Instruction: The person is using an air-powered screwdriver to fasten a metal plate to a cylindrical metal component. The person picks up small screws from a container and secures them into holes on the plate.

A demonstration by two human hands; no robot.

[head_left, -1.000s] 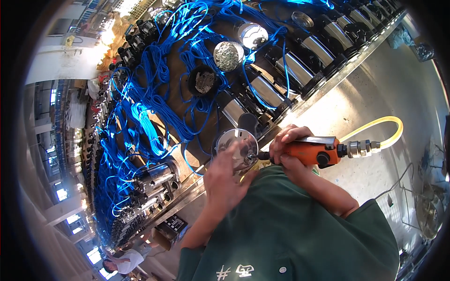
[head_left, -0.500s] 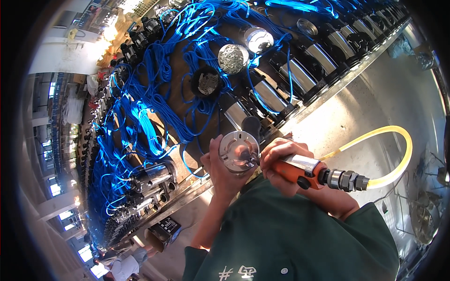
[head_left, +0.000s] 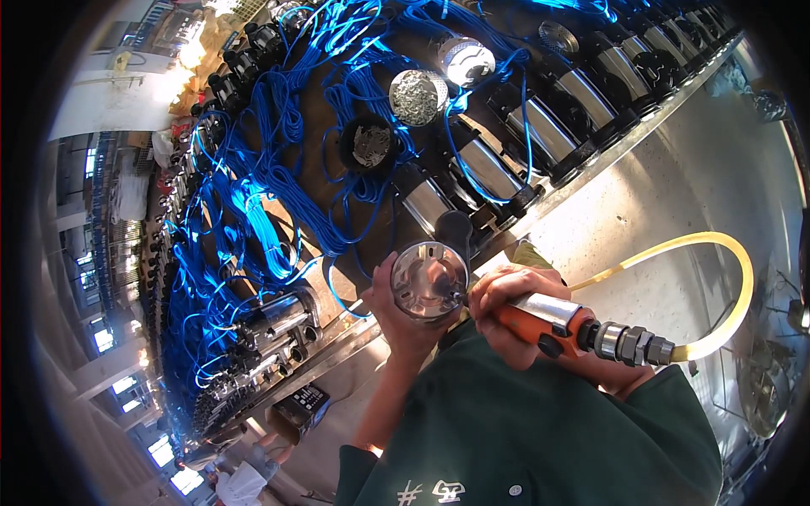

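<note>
My left hand (head_left: 396, 304) is closed around the side of a round, shiny metal pump part (head_left: 430, 280), whose slotted end faces up. Wrapped round an orange and silver air screwdriver (head_left: 540, 320), my right hand (head_left: 510, 308) holds it at the right side of that part. The tool's tip is hidden behind my fingers and the part's rim, so I cannot tell whether it touches. A yellow air hose (head_left: 734, 253) loops from the tool's rear coupling. Just beyond the metal part is a dark rounded piece (head_left: 453, 228); whether the two are joined is unclear.
Bundles of blue cable (head_left: 261, 228) cover the workbench. Steel-bodied pumps (head_left: 544, 131) lie along its edge. A black bowl (head_left: 369, 146) and a round container of small metal pieces (head_left: 418, 97) stand farther back. A dark box (head_left: 301, 409) is below the bench; another person (head_left: 240, 485) is at lower left.
The top of the metal part has turned or tilted slightly in my left hand and looks more mirror-like. The screwdriver and hose have shifted slightly right and down.
</note>
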